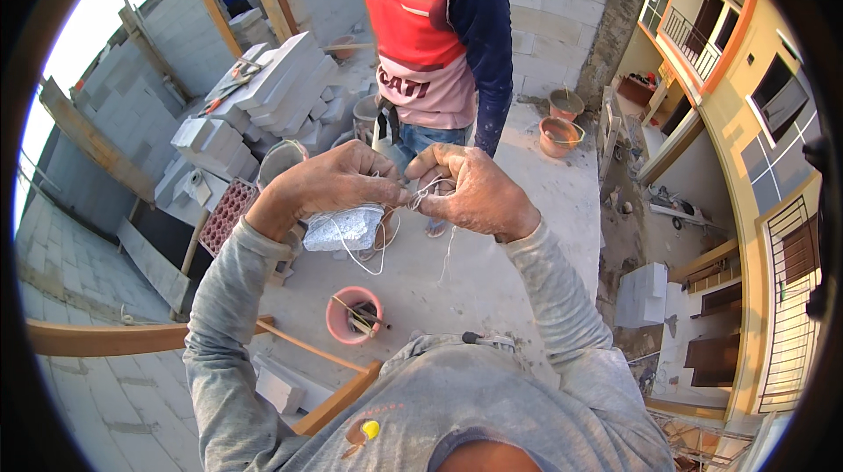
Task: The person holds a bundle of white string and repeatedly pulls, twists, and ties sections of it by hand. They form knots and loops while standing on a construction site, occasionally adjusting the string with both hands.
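Note:
I hold up a thin white string [422, 197] with both hands in front of my chest. Part of it is bunched and looped at my right hand [479, 193], whose thumb and fingers pinch it. My left hand [332, 180] is closed at the fingertips on the string, close to the right fingertips. Loose loops hang below the hands, and one end dangles under the right hand. Beneath my left hand a pale block [344, 229] shows behind the hanging string; I cannot tell what it rests on.
A person in a red vest [421, 42] stands just ahead. Stacked pale blocks [285, 77] and a red egg-tray-like piece [230, 216] lie at left. A pink bucket [355, 314] with tools stands below my hands. Wooden beams [114, 338] cross lower left; buckets [559, 136] stand far right, near the floor edge.

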The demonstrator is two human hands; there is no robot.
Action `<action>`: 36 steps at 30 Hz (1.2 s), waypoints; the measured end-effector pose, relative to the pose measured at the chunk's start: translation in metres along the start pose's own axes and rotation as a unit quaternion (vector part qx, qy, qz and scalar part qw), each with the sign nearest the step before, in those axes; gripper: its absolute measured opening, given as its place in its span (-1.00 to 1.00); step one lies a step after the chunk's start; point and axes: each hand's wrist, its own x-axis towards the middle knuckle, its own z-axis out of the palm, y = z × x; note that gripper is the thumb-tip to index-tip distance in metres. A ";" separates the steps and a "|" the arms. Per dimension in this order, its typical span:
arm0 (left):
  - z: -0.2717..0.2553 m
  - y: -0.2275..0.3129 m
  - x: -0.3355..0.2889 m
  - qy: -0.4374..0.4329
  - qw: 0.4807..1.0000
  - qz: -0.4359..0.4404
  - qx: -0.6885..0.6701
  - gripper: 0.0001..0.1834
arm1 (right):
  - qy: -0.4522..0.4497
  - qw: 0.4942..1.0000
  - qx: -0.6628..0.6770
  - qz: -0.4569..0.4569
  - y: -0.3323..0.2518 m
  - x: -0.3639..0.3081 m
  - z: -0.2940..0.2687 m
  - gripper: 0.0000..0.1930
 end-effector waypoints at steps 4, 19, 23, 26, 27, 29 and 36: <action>0.009 -0.003 0.007 -0.070 0.989 -0.039 -0.122 -0.67 | -0.003 1.000 -0.021 0.007 0.023 -0.006 -0.013 -0.60; -0.012 0.018 0.039 0.118 0.798 0.336 -0.485 -0.53 | 0.145 0.970 0.025 0.195 0.216 -0.094 -0.070 -0.66; -0.004 0.024 0.053 0.219 0.810 0.308 -0.448 -0.57 | 0.167 0.958 0.104 0.210 0.241 -0.111 -0.079 -0.63; 0.003 0.040 0.074 0.198 0.791 0.309 -0.490 -0.65 | 0.177 0.959 0.082 0.207 0.250 -0.126 -0.088 -0.60; 0.004 0.046 0.079 0.178 0.766 0.316 -0.531 -0.66 | 0.186 0.956 0.037 0.225 0.251 -0.132 -0.089 -0.59; -0.002 0.062 0.094 0.094 0.768 0.348 -0.529 -0.63 | 0.202 0.943 -0.054 0.258 0.252 -0.146 -0.094 -0.58; 0.047 0.071 0.132 0.266 0.770 0.257 -0.520 -0.70 | 0.296 0.785 0.457 0.296 0.233 -0.188 -0.143 -0.63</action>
